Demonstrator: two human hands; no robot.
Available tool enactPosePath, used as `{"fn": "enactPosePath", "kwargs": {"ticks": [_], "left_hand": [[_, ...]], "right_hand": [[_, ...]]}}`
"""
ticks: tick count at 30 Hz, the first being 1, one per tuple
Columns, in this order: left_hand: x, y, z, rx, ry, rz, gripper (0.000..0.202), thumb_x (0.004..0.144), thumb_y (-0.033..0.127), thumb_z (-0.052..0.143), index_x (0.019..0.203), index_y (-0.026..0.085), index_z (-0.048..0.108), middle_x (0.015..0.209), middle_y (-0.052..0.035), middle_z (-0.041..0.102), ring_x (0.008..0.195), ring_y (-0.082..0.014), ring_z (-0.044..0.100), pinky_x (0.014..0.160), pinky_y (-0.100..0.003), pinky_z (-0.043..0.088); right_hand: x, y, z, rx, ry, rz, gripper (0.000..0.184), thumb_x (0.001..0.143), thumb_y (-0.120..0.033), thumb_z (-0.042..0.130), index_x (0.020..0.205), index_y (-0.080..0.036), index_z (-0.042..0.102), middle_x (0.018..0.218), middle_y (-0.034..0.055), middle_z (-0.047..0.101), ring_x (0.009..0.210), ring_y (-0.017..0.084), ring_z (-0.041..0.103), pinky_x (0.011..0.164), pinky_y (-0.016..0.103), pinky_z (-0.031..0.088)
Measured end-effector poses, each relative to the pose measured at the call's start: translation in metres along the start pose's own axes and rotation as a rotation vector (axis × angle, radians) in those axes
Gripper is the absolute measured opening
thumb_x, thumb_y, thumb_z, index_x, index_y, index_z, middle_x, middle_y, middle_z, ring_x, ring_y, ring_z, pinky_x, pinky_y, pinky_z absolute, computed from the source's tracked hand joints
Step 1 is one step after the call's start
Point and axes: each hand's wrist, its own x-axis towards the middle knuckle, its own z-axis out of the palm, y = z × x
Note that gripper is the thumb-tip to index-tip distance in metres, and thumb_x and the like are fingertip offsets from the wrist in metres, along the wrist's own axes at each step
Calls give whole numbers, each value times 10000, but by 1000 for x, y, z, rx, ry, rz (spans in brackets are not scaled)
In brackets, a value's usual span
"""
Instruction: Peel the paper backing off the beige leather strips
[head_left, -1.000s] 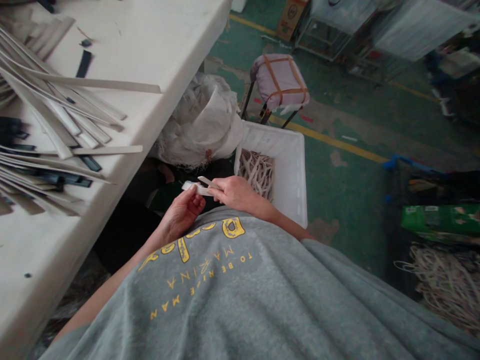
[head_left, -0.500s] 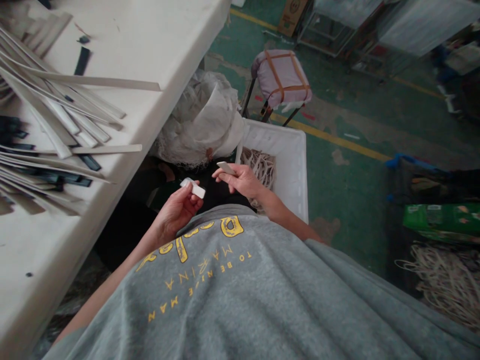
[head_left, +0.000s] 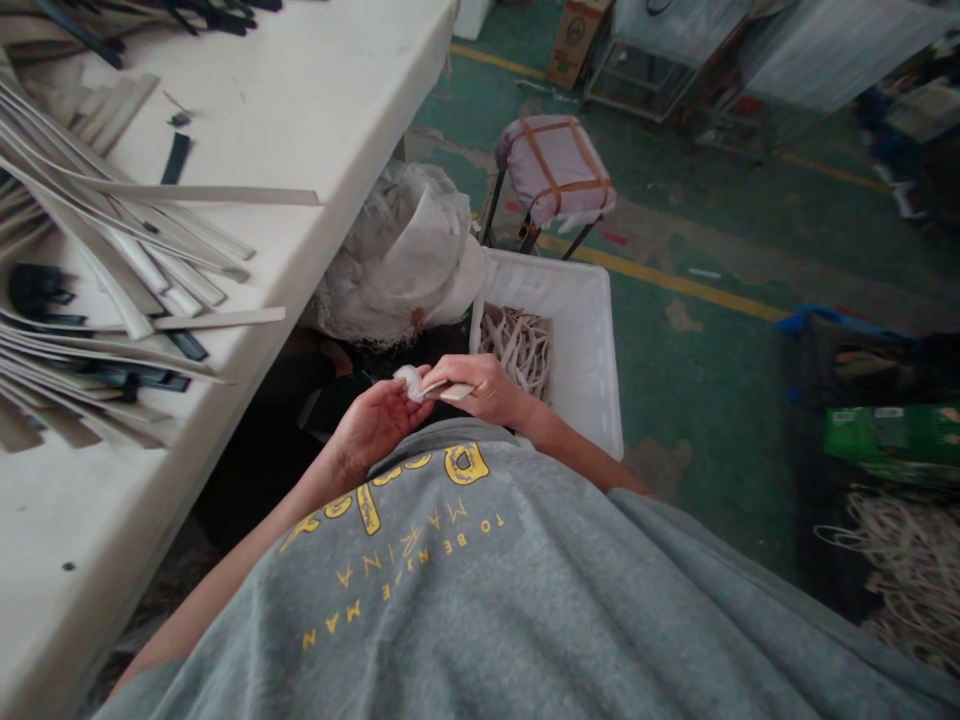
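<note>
Brings the right hand point(head_left: 493, 388) back against the fingertips of the left hand point(head_left: 373, 425) in the head view, after a plain gap between them half a second ago. Pinches a pale flat strip point(head_left: 454, 392), maybe doubled, between right thumb and fingers, with one end showing free below. Holds the left hand palm up, fingers loosely bent, with a crumpled white piece point(head_left: 409, 382) at the tips, just beside the strip. Cannot tell whether gripping that piece with the left hand or merely supporting it.

Could drop the white piece through too light a hold, with no surface point(head_left: 337, 90) directly below. Could then lose it in the dark gap underfoot, or among the tangled strips point(head_left: 517, 350) in the bin point(head_left: 591, 330) near the right wrist. Could crease the strip by squeezing too hard. Could also catch the hem of the grey shirt point(head_left: 487, 580), so near both hands.
</note>
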Motion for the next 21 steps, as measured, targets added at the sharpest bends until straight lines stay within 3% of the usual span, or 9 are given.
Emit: {"fn": "enactPosePath", "kwargs": {"ticks": [4,7,10,12,14,16,18,21], "left_hand": [[32,13,2,-152,168,115,280,1048,197,412,1029,87,669,802,-81,742,694,-141,716,682,-239,599],[60,24,-2,-242,293,212,251,1057,187,412,990,110,641,710,-32,696,607,-104,675,634,-199,579],[74,24,-8,-249,334,242,238,1058,173,404,990,113,624,693,-19,671,582,-94,658,623,-191,566],[75,16,-10,-183,339,271,183,1036,146,441,1033,121,622,713,-22,679,583,-95,659,622,-194,559],[71,5,-12,-43,283,300,157,1001,144,506,1102,138,627,745,-32,700,595,-108,666,615,-209,555],[65,-5,-12,114,170,309,198,961,182,579,1150,150,631,761,-38,713,605,-124,670,613,-230,554],[59,-11,-11,236,53,320,259,914,238,653,1157,151,638,768,-37,720,618,-132,671,632,-245,555],[52,-12,-8,379,-73,360,352,845,325,741,1138,153,653,794,-38,726,642,-132,668,658,-248,543]], "right_hand": [[-18,-42,-50,185,-73,183,244,911,-407,712,899,-168,759,807,71,753,700,145,683,650,260,524],[-55,-66,-99,250,20,311,350,889,-582,674,812,-253,767,655,73,701,557,144,626,537,286,475],[-96,-67,-145,267,268,121,408,775,-743,673,624,-364,701,398,-3,459,349,117,409,375,281,343],[-109,-60,-161,280,415,-15,436,750,-821,622,600,-414,669,330,-35,309,298,105,270,323,274,242],[-102,-49,-158,300,533,0,464,780,-847,558,650,-412,659,320,-47,275,297,90,221,334,270,196],[-74,-38,-139,335,547,154,481,824,-809,550,716,-349,643,372,-45,381,325,71,248,374,264,207],[-36,-23,-112,379,411,350,408,843,-683,648,800,-278,640,559,-31,591,372,50,278,400,245,242],[17,7,-80,490,213,380,361,854,-541,705,844,-185,647,947,42,760,412,18,251,407,205,311]]}}
